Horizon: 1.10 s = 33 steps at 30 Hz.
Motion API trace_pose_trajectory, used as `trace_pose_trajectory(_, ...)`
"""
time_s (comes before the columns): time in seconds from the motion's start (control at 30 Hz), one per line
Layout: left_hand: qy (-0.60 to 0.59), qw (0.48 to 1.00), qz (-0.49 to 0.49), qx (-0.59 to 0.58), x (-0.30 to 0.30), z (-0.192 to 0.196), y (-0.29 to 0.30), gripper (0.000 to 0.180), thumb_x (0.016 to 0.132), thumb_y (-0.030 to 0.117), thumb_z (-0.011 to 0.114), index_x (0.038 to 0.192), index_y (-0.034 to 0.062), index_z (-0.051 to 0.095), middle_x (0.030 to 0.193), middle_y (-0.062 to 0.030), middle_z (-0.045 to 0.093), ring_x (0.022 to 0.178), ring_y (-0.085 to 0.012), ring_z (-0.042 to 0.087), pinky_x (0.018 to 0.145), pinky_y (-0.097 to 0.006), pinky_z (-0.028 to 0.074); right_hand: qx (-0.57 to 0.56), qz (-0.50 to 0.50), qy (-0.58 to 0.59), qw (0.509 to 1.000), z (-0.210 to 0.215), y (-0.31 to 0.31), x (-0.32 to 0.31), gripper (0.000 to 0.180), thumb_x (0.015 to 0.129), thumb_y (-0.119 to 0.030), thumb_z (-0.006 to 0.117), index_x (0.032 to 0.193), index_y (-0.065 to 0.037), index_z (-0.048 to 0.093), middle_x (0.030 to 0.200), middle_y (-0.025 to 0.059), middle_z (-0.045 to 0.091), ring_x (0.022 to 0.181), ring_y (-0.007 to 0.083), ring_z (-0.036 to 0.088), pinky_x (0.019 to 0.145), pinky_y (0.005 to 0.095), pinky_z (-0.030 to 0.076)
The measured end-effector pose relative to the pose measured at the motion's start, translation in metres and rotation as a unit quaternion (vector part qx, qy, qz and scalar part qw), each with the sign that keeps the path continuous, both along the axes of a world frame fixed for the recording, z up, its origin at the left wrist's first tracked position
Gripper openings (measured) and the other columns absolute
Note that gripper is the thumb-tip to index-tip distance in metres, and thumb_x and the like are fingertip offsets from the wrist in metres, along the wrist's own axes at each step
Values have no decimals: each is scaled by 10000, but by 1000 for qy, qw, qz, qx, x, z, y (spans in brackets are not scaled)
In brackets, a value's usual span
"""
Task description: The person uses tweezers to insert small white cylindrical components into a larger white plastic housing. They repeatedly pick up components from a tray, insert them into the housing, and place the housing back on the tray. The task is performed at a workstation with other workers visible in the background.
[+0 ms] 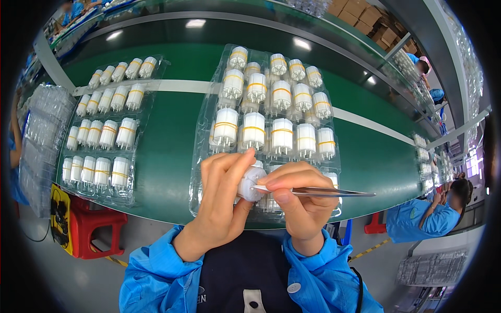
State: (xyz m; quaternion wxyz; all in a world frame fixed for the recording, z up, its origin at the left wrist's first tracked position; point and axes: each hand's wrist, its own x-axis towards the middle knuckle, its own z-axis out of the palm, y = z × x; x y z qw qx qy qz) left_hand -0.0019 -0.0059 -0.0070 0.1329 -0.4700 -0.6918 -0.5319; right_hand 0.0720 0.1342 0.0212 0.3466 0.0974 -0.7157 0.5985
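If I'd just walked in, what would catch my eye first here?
Probably the two hands at lower centre: the left hand holds a white part, while the right hand points metal tweezers at it. Just beyond them, rows of white cylinders, many ringed in yellow, fill a clear tray on the green table. A red stool stands out at lower left.
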Motion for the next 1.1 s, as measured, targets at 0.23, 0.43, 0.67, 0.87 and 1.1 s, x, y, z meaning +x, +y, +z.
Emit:
trace_pose_trajectory(0.23,9,1000,12,-11,0,0,-1,635,728,-35,684,1328,-52,475,1148,-192,562,1040,-351,506,913,-437,412,-16,-11,-14,1000,-2,0,-1,100,828,21,690,925,45,683,867,163,691,786,222,667,696,293,524)
trace_pose_trajectory(0.43,6,1000,1,-4,0,1,-1,604,727,-41,677,1302,-51,494,1147,-195,560,1038,-360,509,902,-437,419,-53,-17,-14,998,-5,-3,0,85,821,17,695,904,35,691,857,158,693,773,222,668,677,294,523)
trace_pose_trajectory(0.67,7,1000,8,-8,-1,-1,-1,690,658,-93,673,1322,-49,489,1147,-195,542,1033,-366,499,902,-432,417,177,-74,20,981,12,-6,-3,119,770,14,721,888,11,704,843,142,688,749,231,677,648,293,524)
trace_pose_trajectory(0.87,-43,998,-53,10,-1,4,-3,723,662,-88,680,1352,-38,469,1165,-189,540,1044,-363,496,918,-426,411,13,-40,16,999,4,3,1,135,783,12,711,916,34,697,866,160,698,770,233,667,673,297,529)
trace_pose_trajectory(1.1,-44,997,-58,3,-2,3,-5,693,698,-64,687,1355,-35,467,1170,-184,543,1047,-360,496,921,-426,409,11,-42,1,999,3,1,-1,123,797,10,705,916,37,694,874,169,704,781,235,669,689,299,531)
